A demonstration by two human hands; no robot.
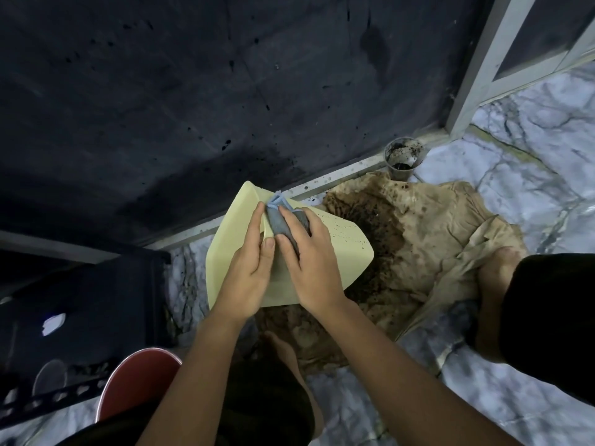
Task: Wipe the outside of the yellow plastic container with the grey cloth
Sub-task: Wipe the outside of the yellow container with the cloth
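Head view | left hand (249, 268) grips yellow container (338, 252) | right hand (309, 255) presses grey cloth (280, 222) near its edge

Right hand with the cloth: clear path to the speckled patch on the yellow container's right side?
Probably yes. The right hand presses the grey cloth on the yellow container, and the specks lie bare just beside its fingers, nothing between.
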